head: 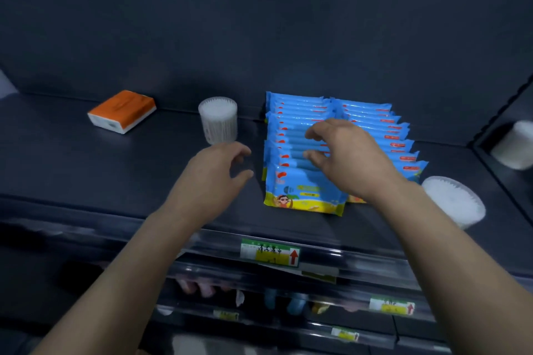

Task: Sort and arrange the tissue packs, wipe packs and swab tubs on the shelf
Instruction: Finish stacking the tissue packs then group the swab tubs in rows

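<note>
Two rows of blue wipe packs (291,135) stand one behind another on the dark shelf (86,170), the front pack showing a yellow cartoon label. My right hand (349,158) hovers over these rows with fingers loosely curled, holding nothing. My left hand (213,179) is just left of the packs, fingers relaxed and apart, empty. A clear swab tub (218,119) stands upright behind my left hand. Another swab tub (454,200) sits at the front right, beside the wipe packs. An orange and white tissue pack (122,111) lies flat at the back left.
A third white tub (513,144) sits on the neighbouring shelf section at far right, past a divider. Price labels (269,252) hang on the shelf's front rail. Lower shelves with goods show below. A white object (5,83) pokes in at the far left.
</note>
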